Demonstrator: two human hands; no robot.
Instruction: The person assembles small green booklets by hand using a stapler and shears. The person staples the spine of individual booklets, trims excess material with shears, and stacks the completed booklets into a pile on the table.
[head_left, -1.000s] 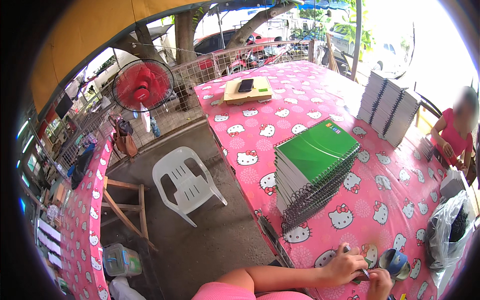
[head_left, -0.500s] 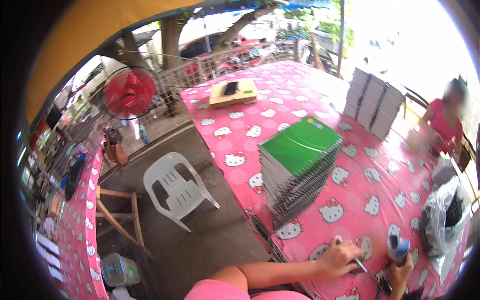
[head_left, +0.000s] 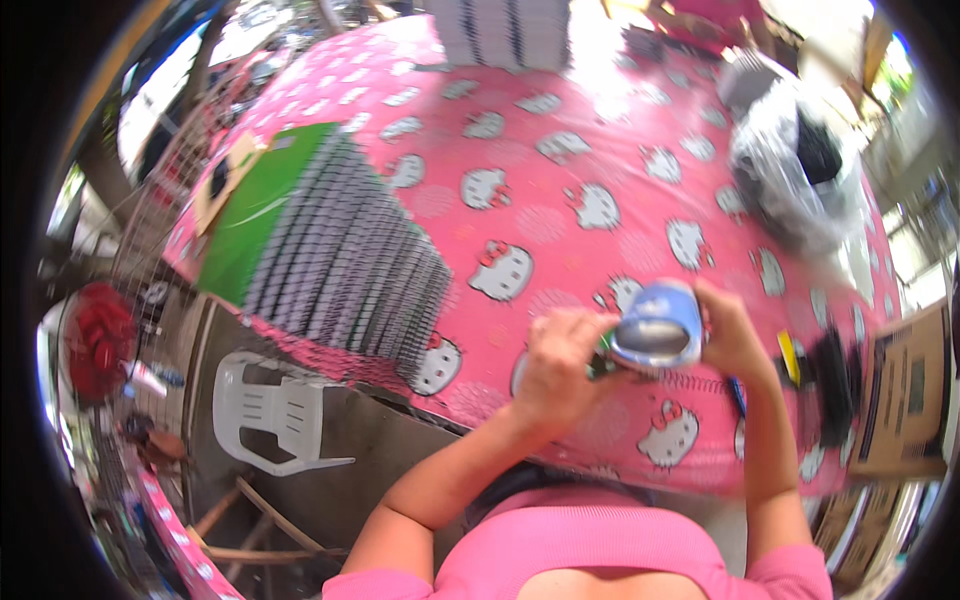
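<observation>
My right hand [head_left: 735, 335] is closed on a blue ring-shaped roll [head_left: 658, 300] with a pale oval opening, held above a pink tablecloth [head_left: 540, 225] printed with white cat faces. Against the roll's left side, my left hand [head_left: 560, 365] has its fingers curled together. A small green and dark thing shows at its fingertips, too blurred to name. Beneath the roll, a thin dark coil [head_left: 693, 381] shows on the cloth. To the left, spiral notebooks [head_left: 350, 245] stand in a tall stack with a green cover [head_left: 245, 235] on top.
A second notebook stack [head_left: 505, 35] stands at the far edge, with a person in pink [head_left: 715, 20] beyond. At the right are a clear plastic bag [head_left: 785, 175] with dark contents, a yellow-handled item [head_left: 789, 358], black objects [head_left: 835, 390] and a cardboard box [head_left: 908, 390]. A white chair [head_left: 270, 410] is at left.
My view has swung right and down, so the notebook stack now sits further left. My hands have come together at the blue roll, which the right hand held apart before.
</observation>
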